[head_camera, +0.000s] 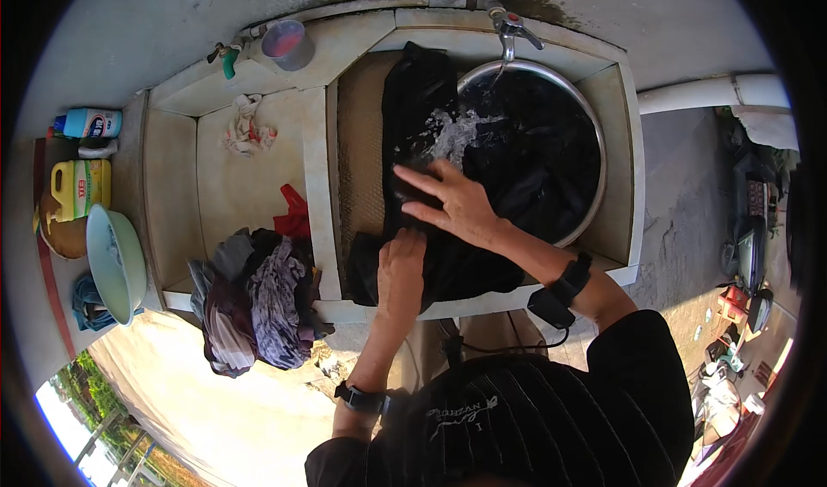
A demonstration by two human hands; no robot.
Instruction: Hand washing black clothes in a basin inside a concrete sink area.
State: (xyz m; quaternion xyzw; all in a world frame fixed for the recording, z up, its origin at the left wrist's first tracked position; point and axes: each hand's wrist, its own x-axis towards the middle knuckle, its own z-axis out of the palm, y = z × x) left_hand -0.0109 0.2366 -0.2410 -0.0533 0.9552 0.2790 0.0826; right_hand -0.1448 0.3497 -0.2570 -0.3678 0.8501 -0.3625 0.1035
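Note:
A wet black garment [417, 86] lies over the ribbed washboard slab [362, 144] of a tiled sink [323, 196]. Part of it runs into a round metal basin [601, 157] filled with dark water and more black cloth. My left hand [400, 267] grips the garment near the sink's front edge, fingers curled into it. Just beyond, my right hand [462, 206] is spread around a dark, blurred object [417, 186], perhaps a scrub brush, on the cloth. Water splashes [455, 135] beside its fingers. A thin stream falls from the metal tap [510, 31] into the basin.
In the left compartment are a pale wet cloth [249, 128], a red cloth [293, 212] and a heap of clothes [258, 299] hanging over the front edge. A plastic cup [289, 45] stands near a green tap [227, 60]. Farther left are a green basin [116, 264] and bottles [84, 189].

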